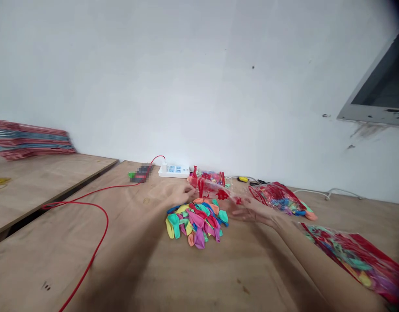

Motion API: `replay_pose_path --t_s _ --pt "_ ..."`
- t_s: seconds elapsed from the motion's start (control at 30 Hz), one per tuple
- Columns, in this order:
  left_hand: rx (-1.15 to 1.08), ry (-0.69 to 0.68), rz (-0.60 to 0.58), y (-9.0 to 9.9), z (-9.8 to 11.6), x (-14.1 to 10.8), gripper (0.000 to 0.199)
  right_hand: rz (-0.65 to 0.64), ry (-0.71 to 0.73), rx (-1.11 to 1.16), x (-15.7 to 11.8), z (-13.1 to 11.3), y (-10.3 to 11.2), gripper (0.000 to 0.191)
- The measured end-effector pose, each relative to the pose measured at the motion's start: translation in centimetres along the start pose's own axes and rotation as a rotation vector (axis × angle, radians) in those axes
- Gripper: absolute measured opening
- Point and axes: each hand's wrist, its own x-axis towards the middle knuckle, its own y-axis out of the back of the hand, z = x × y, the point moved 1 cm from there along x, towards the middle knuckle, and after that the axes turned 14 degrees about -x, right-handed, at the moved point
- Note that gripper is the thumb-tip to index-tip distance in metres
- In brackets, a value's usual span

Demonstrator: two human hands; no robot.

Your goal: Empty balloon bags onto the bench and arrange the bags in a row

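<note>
A transparent plastic bag with red print [214,190] is stretched between my two hands above the table. My left hand [182,194] pinches its left end, fingers closed. At the opposite end, my right hand [248,209] grips the bag near the thumb, its other fingers partly extended and blurred. Just below and in front of the bag lies a heap of uninflated balloons [197,223] in pink, yellow, teal, blue, orange and red. Whether anything is inside the held bag I cannot tell.
Filled balloon bags lie behind the hands [207,177], at the right [277,197] and nearer on the right [358,260]. A white power strip [174,170] stands by the wall. A red cable [102,238] loops across the left side; a gap [56,199] divides the tables.
</note>
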Motion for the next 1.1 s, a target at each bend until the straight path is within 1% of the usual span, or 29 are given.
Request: replay_pose_path --t_s 0.07,0.1,0.17,0.23,0.37,0.4,0.47,0.57,0.63,0.7,0.77,0.87,0.97,1.03,1.1 --pt "-0.002 0.030 -0.034 0.5 0.1 -1.4 0.049 -0.067 0.127 -0.120 -0.7 -0.4 -0.9 0.062" --pt "-0.004 0.043 -0.047 0.7 0.2 -2.1 0.049 -0.103 0.183 -0.150 -1.0 -0.7 -1.3 0.067" --pt "-0.003 0.065 -0.062 1.2 0.4 -3.5 0.050 -0.154 0.247 -0.135 -1.4 -0.9 -2.2 0.069" --pt "0.003 0.089 -0.065 1.7 0.5 -4.9 0.054 -0.194 0.230 -0.052 -1.5 -0.7 -3.1 0.064" --pt "0.032 0.142 -0.033 2.8 0.9 -7.8 0.060 -0.261 0.177 0.099 -0.9 0.7 -4.9 0.055" --pt "0.044 0.154 -0.018 3.2 1.0 -8.6 0.062 -0.288 0.179 0.114 -0.7 1.0 -5.6 0.055" --pt "0.063 0.169 0.013 4.0 1.4 -10.4 0.062 -0.367 0.173 0.157 -0.4 1.4 -7.2 0.063" --pt "0.032 0.195 0.068 5.3 2.0 -12.7 0.062 -0.469 0.124 0.261 -0.4 1.4 -9.8 0.074" --pt "-0.023 0.235 0.092 6.0 2.3 -13.9 0.062 -0.510 0.102 0.298 -0.7 1.1 -11.1 0.074" --pt "-0.075 0.273 0.093 6.5 2.5 -14.6 0.062 -0.537 0.113 0.287 -0.9 0.6 -11.9 0.070" --pt "-0.112 0.281 0.094 6.9 2.8 -14.8 0.063 -0.521 0.139 0.231 -1.0 0.1 -11.9 0.066" --pt "-0.107 0.235 0.143 7.2 3.7 -14.0 0.064 -0.418 0.138 0.109 -0.7 -0.7 -10.9 0.067" --pt "0.011 0.143 0.202 7.5 5.2 -12.3 0.060 -0.331 0.114 0.026 0.1 -1.2 -9.5 0.074" --pt "0.084 0.090 0.219 7.6 6.0 -11.0 0.057 -0.285 0.096 -0.015 0.7 -1.4 -8.7 0.076" --pt "0.115 0.056 0.225 7.7 6.6 -9.5 0.056 -0.200 0.085 -0.090 1.3 -1.7 -8.0 0.076"
